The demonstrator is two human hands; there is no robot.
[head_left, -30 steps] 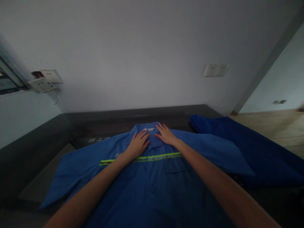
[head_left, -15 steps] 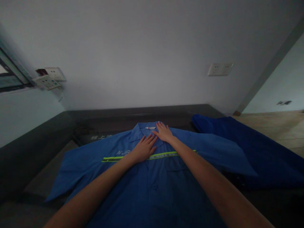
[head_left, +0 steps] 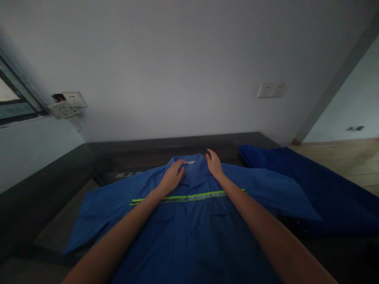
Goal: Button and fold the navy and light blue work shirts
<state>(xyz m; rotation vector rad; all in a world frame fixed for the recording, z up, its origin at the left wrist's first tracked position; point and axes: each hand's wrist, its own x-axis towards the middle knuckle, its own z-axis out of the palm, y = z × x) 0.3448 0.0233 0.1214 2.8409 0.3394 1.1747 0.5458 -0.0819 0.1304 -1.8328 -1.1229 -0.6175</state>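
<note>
A blue jacket (head_left: pixel 192 221) with a yellow-green and silver stripe across its chest lies spread out, front side up, its sleeves out to both sides. On the left side of its collar rests my left hand (head_left: pixel 172 176), fingers apart and slightly curved. My right hand (head_left: pixel 213 163) is at the right edge of the collar, fingers loosely extended and pointing away from me. Neither hand visibly grips the cloth. Between them the white neck label (head_left: pixel 189 162) and the open neckline show.
Dark blue cloth (head_left: pixel 331 197) lies to the right, partly beside the jacket's sleeve. The dark surface has a raised rim (head_left: pixel 177 141) against the wall. Wall sockets (head_left: pixel 272 90) are on the right, and more sockets (head_left: pixel 74 99) are at the left corner.
My hands have moved apart: the left hand went left and up to the collar's left side, the right hand shifted right to its right edge. The collar and stripe centre are now uncovered.
</note>
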